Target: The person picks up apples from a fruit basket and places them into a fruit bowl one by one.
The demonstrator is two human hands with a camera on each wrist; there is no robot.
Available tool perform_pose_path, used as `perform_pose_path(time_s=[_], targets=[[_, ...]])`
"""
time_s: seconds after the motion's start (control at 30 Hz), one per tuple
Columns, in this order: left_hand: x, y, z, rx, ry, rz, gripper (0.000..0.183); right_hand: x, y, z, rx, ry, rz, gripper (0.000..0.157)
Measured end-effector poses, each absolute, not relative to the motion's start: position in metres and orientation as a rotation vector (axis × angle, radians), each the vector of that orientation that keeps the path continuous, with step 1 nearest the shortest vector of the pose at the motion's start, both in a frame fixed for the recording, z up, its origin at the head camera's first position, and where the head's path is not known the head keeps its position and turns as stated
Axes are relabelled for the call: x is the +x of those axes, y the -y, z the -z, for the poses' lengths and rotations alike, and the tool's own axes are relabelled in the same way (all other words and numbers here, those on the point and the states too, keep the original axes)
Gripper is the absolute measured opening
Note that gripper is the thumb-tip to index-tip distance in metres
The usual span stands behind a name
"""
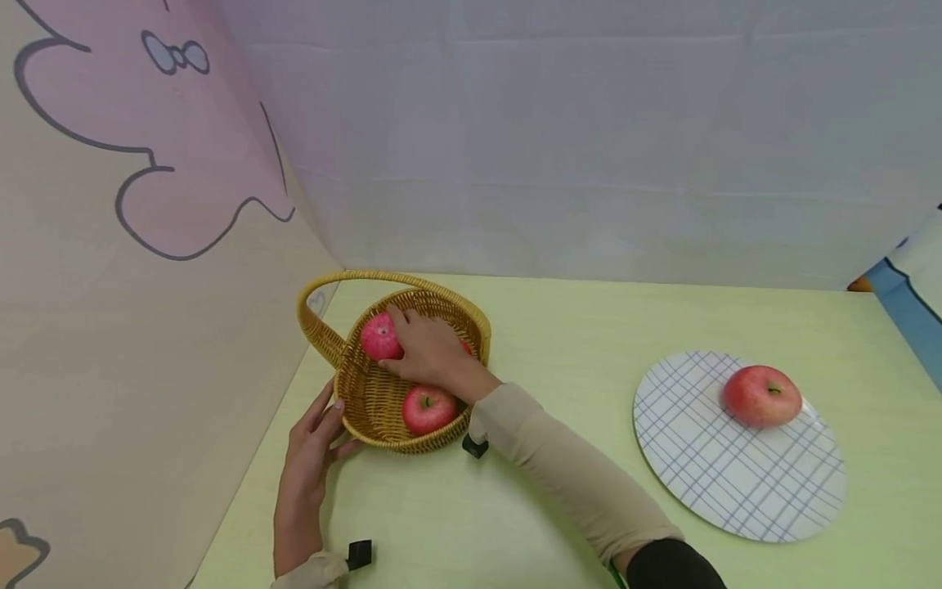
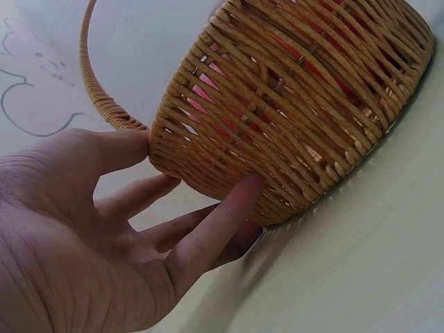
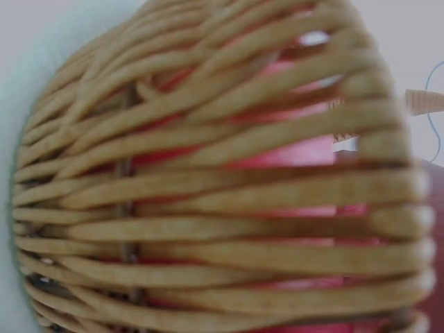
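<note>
A golden wicker basket [image 1: 379, 409] stands at the table's left, its tall handle leaning to the back left. Inside it, my right hand [image 1: 430, 348] holds a pinkish-red apple [image 1: 377, 337] at the far left, thumb and fingers at its side. A second red apple [image 1: 427, 410] lies at the basket's front, and a bit of red [image 1: 465, 346] shows behind my right hand. My left hand [image 1: 312, 438] touches the basket's outer wall [image 2: 277, 125] at the front left with thumb and nearly straight fingers. In the right wrist view, the weave [image 3: 208, 187] covers most of the apples.
On the table's right lies a round white plate [image 1: 692, 442] with a blue grid pattern, bearing a red apple [image 1: 762, 397]. A cartoon-printed panel [image 1: 184, 343] rises at the left, close to the basket. A pale cloth wall [image 1: 559, 164] stands behind the table.
</note>
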State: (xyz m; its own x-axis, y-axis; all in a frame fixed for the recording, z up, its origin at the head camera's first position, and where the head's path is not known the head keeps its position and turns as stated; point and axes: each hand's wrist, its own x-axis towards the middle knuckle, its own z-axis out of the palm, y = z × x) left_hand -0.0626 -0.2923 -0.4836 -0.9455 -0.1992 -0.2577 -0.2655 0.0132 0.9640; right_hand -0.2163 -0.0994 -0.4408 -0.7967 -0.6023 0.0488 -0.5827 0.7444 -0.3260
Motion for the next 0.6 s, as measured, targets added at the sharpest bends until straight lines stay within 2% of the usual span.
perform_pose_path(time_s=[0.6], targets=[[-0.063,0.29,0.482,-0.509,-2.205,-2.101,0.062,-0.188,0.066,0.42,-0.929,-2.719,0.935,0.098]])
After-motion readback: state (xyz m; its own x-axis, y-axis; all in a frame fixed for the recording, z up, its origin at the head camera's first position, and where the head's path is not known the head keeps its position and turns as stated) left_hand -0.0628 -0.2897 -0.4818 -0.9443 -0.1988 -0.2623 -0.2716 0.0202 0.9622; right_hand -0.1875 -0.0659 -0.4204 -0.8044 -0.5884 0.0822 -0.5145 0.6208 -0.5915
